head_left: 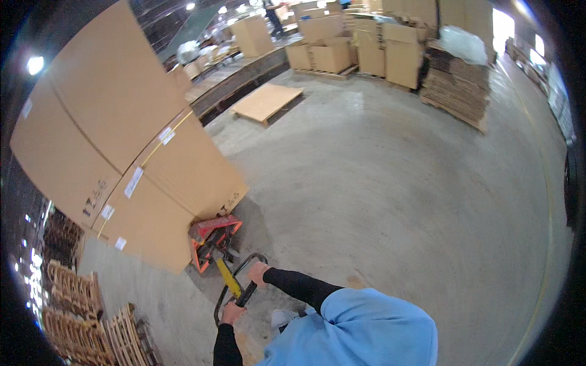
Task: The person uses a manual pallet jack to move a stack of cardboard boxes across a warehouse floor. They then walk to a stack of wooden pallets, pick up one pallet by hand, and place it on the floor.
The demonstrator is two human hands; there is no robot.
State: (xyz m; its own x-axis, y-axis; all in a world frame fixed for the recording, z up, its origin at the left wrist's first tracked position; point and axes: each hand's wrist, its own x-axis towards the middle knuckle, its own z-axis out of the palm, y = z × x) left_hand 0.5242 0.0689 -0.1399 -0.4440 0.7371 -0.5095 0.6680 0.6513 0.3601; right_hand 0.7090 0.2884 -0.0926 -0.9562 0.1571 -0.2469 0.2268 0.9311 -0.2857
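Both my hands are closed on the black loop handle (247,295) of a pallet jack (213,235) with an orange-red body and a yellow shaft. My left hand (232,312) grips the nearer end of the handle, and my right hand (259,274) grips the farther end. Beyond the jack, at the left, tall brown cardboard boxes (159,177) rise stacked in two layers, with yellow strapping and white labels. Their lower edge meets the jack's body; the forks are hidden beneath the load.
Wooden pallets (76,311) stand stacked at the lower left. A low flat pallet (268,102) lies on the floor ahead, beside a raised ledge. Cardboard boxes (332,56) and a stack of flattened cardboard (455,88) line the far side. Another person (273,18) stands in the distance.
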